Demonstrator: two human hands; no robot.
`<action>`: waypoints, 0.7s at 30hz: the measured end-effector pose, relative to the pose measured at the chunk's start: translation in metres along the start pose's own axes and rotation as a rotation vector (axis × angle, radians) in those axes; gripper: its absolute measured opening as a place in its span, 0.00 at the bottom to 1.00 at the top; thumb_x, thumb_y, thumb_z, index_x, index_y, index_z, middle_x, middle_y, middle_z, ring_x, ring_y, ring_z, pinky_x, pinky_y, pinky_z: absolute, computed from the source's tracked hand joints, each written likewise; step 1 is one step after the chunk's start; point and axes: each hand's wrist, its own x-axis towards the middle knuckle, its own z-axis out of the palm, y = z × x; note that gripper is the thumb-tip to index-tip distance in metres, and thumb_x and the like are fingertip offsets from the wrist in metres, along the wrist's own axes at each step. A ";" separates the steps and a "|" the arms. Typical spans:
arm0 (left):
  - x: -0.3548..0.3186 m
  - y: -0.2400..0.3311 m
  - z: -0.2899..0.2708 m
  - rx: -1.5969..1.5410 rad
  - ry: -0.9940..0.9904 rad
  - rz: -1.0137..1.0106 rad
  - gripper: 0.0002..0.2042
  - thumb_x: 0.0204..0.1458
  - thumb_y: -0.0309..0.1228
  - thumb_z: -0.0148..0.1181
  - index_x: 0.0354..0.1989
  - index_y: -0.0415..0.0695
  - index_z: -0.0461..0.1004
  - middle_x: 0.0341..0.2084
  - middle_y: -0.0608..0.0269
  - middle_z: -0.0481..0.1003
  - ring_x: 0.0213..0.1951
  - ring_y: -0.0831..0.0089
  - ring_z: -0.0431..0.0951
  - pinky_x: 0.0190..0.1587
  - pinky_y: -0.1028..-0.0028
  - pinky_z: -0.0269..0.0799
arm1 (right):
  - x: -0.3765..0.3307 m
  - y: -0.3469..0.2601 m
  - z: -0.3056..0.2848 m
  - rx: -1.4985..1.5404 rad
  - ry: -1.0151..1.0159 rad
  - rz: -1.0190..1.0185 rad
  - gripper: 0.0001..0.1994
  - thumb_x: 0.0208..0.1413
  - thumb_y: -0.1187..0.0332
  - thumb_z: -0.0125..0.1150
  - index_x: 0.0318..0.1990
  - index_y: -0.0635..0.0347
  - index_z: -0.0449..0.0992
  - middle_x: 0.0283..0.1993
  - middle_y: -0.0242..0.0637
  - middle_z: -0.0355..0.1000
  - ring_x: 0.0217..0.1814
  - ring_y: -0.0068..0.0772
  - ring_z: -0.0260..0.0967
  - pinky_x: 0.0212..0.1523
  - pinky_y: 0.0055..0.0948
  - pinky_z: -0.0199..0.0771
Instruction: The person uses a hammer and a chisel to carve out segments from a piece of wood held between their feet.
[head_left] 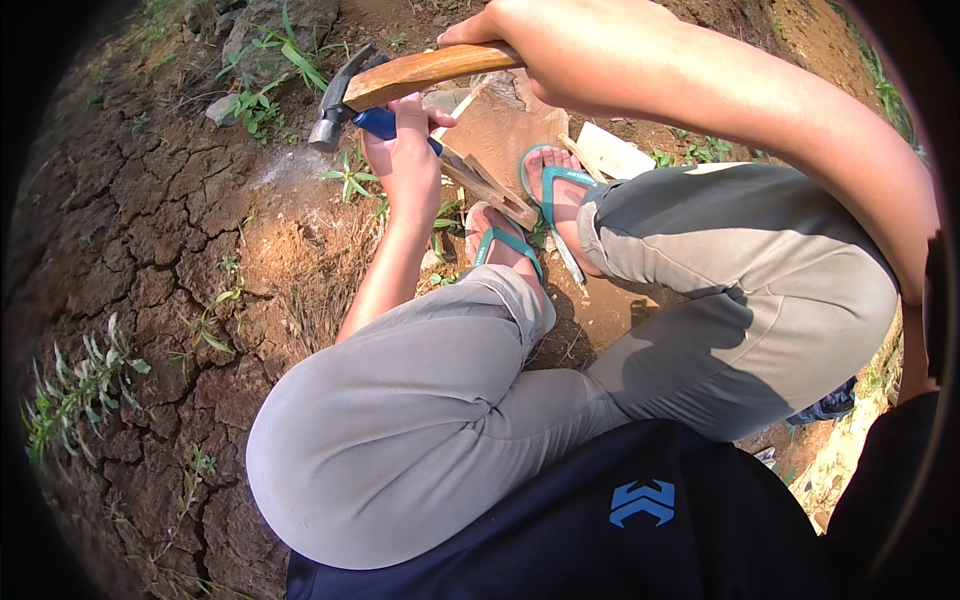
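Note:
My right hand (528,42) is wrapped round the wooden handle of a claw hammer (430,72), raised at the upper middle. The hammer's metal head hangs just over the blue handle of a chisel (378,123). My left hand (408,150) grips that chisel, which slants down to the right. Its lower end meets or lies close to a slotted piece of wood (488,190); the exact contact is too small to make out. The wood rests slanting against a broad wooden stump (520,125), near my feet.
My feet in teal flip-flops (510,240) stand close to the wood. A pale wood offcut (615,152) lies right of the stump, and a thin strip (570,257) lies between my legs. Cracked dry soil (130,240) with small weeds spreads left; a rock (275,35) sits beyond.

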 end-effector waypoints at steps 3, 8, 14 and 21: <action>-0.006 -0.001 -0.004 0.026 0.053 -0.067 0.07 0.64 0.28 0.57 0.37 0.42 0.65 0.24 0.67 0.64 0.28 0.71 0.76 0.39 0.65 0.80 | -0.006 -0.002 -0.005 0.024 0.033 -0.019 0.19 0.58 0.73 0.55 0.56 0.50 0.79 0.40 0.49 0.81 0.45 0.50 0.81 0.47 0.48 0.79; 0.003 -0.011 -0.007 0.006 -0.040 -0.014 0.08 0.63 0.29 0.58 0.37 0.42 0.64 0.25 0.66 0.65 0.29 0.72 0.76 0.41 0.65 0.80 | 0.001 -0.002 0.003 -0.033 0.048 0.077 0.21 0.57 0.74 0.55 0.58 0.47 0.79 0.40 0.49 0.81 0.42 0.48 0.81 0.45 0.46 0.80; 0.002 0.008 -0.002 0.114 -0.074 -0.070 0.08 0.64 0.29 0.58 0.36 0.42 0.65 0.24 0.67 0.65 0.31 0.72 0.77 0.45 0.64 0.79 | -0.004 -0.008 -0.023 0.104 -0.090 0.074 0.26 0.56 0.76 0.52 0.63 0.43 0.76 0.44 0.51 0.81 0.47 0.51 0.80 0.49 0.47 0.80; 0.024 -0.012 -0.008 0.027 -0.246 -0.078 0.12 0.64 0.31 0.58 0.28 0.45 0.64 0.22 0.70 0.65 0.31 0.74 0.78 0.46 0.65 0.81 | 0.007 0.004 -0.013 -0.031 0.285 0.047 0.31 0.54 0.81 0.50 0.66 0.44 0.75 0.41 0.51 0.80 0.37 0.40 0.79 0.41 0.38 0.77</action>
